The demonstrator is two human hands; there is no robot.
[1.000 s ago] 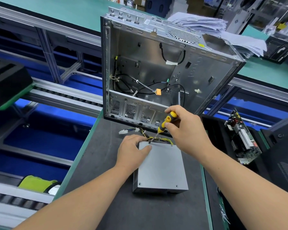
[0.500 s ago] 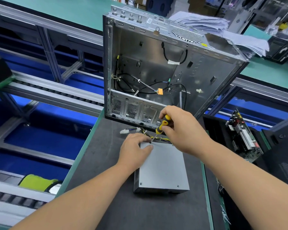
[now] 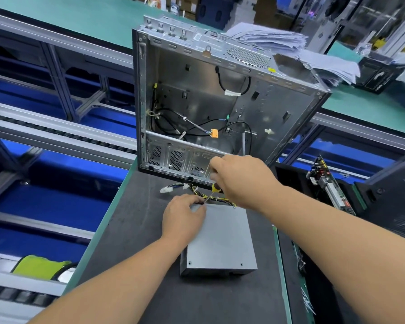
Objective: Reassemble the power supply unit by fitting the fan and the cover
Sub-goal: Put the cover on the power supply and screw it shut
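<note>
Now my right hand (image 3: 241, 181) grips the screwdriver (image 3: 214, 189), left hand (image 3: 184, 212) pinching its tip at the power supply unit (image 3: 220, 239); tilted, it could slip off the screw.

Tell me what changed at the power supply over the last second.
The right hand slid down over the screwdriver, so less of the yellow handle shows, and it keeps gripping it with the tip at the far left corner of the power supply unit. The left hand still steadies that corner, its fingers at the tip. Unit, wire bundle and computer case stayed put.
</note>
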